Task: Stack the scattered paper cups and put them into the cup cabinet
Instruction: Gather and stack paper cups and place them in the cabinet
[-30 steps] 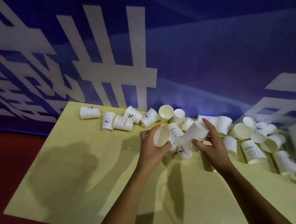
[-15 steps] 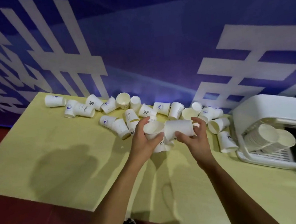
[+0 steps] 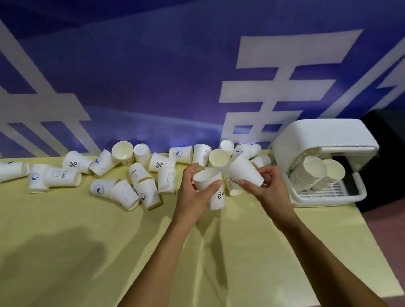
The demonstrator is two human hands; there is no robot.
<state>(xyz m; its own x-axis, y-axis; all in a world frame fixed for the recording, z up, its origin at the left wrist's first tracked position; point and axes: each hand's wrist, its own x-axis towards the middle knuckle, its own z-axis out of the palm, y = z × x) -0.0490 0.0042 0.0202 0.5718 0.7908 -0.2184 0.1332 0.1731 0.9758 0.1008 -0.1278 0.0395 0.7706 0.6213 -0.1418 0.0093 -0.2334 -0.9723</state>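
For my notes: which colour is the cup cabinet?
The cup cabinet is white; the head view shows it best.

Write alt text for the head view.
The left hand grips an upright white paper cup; the right hand holds a second white cup tilted beside it. Scattered cups litter the yellow table, and a white cup cabinet holds stacked cups.

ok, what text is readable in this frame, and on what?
"%": lying cup, back left.
"%": another lying cup, mid pile.
"HELL", cut off: smiley cup.
"Bee", rest hidden: upright cup in left hand.
No print showing: plain cup in right hand.
Cropped, unreadable: big white characters on backdrop.
Other cup prints: too blurred.
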